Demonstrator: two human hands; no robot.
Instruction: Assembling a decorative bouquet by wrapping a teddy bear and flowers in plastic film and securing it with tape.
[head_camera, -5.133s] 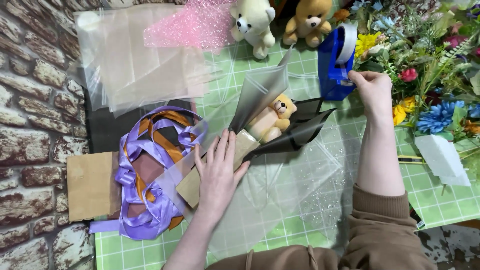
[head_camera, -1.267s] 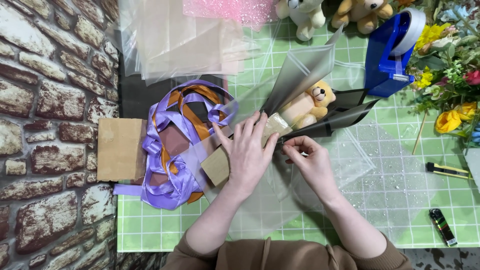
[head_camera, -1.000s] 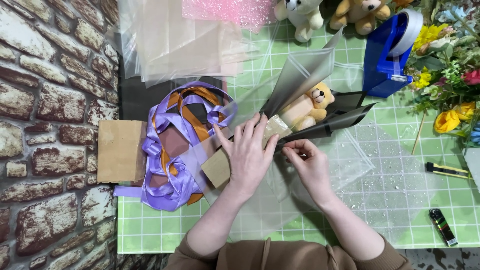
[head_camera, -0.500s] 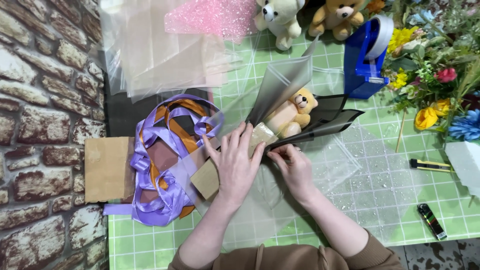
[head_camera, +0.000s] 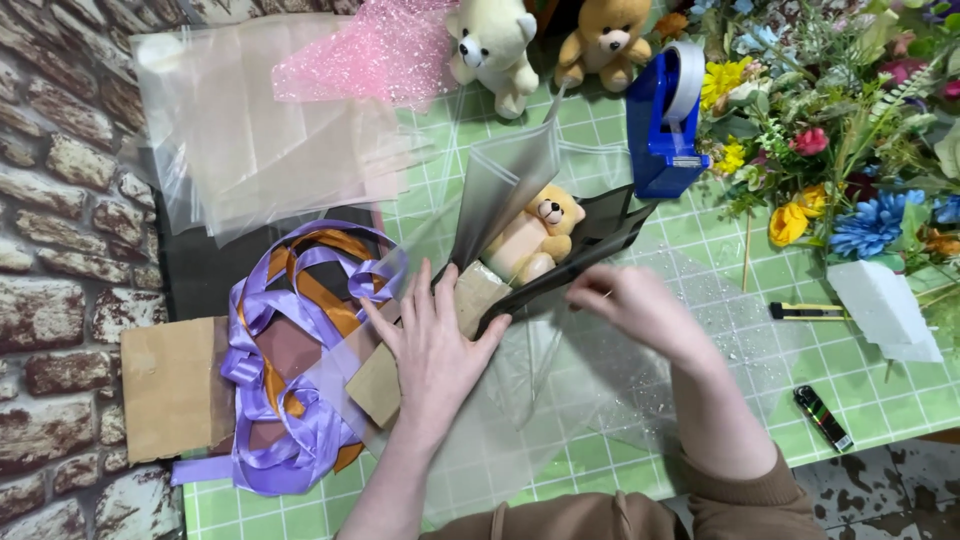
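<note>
A small tan teddy bear (head_camera: 540, 235) is lying near the middle of the green gridded mat (head_camera: 700, 250), wrapped in a cone of black paper (head_camera: 600, 240) and clear film (head_camera: 505, 185). The bundle's long axis is running diagonally, its narrow cardboard stem (head_camera: 420, 345) pointing toward the lower left and its open mouth, with the bear's head, pointing toward the upper right.

The left hand (head_camera: 435, 350) is lying flat and spread, palm down, fingers fanned toward the bear, pressing on the stem; it is gripping nothing. The right hand (head_camera: 635, 310) is blurred, hovering over the black paper's lower edge with fingers loosely curled; whether it is pinching anything cannot be told. Both forearms are reaching up from the lower edge, the right one in a brown sleeve (head_camera: 740, 495).

Purple and orange ribbon (head_camera: 300, 350) is lying coiled just left of the stem, and a blue tape dispenser (head_camera: 665, 120) is standing beyond the cone's mouth.
</note>
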